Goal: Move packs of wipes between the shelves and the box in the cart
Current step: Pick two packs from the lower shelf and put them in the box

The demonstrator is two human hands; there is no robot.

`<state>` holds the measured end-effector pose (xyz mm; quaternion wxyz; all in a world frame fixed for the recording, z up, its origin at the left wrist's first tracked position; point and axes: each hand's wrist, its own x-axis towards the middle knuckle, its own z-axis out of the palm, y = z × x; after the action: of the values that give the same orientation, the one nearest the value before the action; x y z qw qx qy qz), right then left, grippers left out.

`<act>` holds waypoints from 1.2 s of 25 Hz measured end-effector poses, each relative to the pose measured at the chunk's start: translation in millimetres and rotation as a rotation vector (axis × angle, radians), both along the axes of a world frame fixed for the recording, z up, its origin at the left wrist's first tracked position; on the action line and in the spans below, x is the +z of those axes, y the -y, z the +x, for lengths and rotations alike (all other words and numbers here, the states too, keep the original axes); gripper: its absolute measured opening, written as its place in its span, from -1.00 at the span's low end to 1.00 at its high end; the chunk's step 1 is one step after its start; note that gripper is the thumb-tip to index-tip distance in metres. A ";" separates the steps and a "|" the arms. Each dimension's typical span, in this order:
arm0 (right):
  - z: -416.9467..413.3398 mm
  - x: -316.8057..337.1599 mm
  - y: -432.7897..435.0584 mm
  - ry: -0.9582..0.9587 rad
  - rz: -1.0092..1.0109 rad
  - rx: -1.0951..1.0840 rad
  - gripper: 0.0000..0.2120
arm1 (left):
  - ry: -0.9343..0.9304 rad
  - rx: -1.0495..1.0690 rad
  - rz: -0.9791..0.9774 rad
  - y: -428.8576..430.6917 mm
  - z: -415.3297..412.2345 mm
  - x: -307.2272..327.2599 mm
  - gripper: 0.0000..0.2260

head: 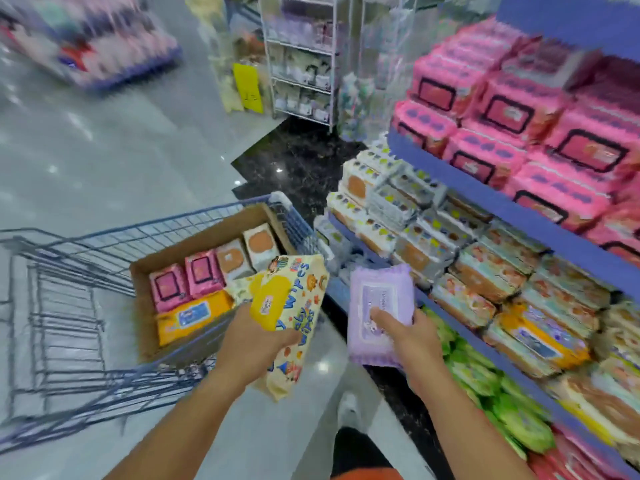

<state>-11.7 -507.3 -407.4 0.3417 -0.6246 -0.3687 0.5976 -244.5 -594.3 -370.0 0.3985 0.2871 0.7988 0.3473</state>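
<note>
Yellow wipes pack [300, 308] gripped by left hand [252, 342]; purple pack [377, 292] gripped by right hand [405, 337]

cream cartoon-print pack [294, 320], lilac pack [379, 311], blue wire cart [104, 244]

Yellow pack [300, 301] hides fingers of left hand [252, 341]; far display [86, 46] is blurred.

Lighting: bright, even, from overhead; small white glints on the glossy floor [79, 140]. Shadows: faint.
Blur: heavy motion smear at upper left and along the shelves [485, 192]. The centre is sharper, and print on the yellow pack [298, 317] is legible.
Edges: wide-angle bowing, blocky compression.
</note>
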 end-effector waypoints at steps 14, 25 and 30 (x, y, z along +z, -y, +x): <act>-334.8 -105.2 -155.1 0.150 -0.124 0.541 -0.56 | -0.064 0.380 -0.276 -42.7 -300.2 -101.0 -0.63; -464.4 -227.8 -174.0 0.222 -0.270 0.588 -0.54 | -0.155 0.614 -0.525 -106.0 -397.1 -288.7 -0.19; -526.8 -266.2 -170.5 0.237 -0.307 0.724 -0.59 | -0.158 0.582 -0.618 -122.0 -391.7 -289.6 -0.07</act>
<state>-538.5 -336.7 -673.6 -0.0328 -0.5628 -0.5082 0.6511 -636.2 -472.4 -659.6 0.2890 -0.0573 0.9410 0.1665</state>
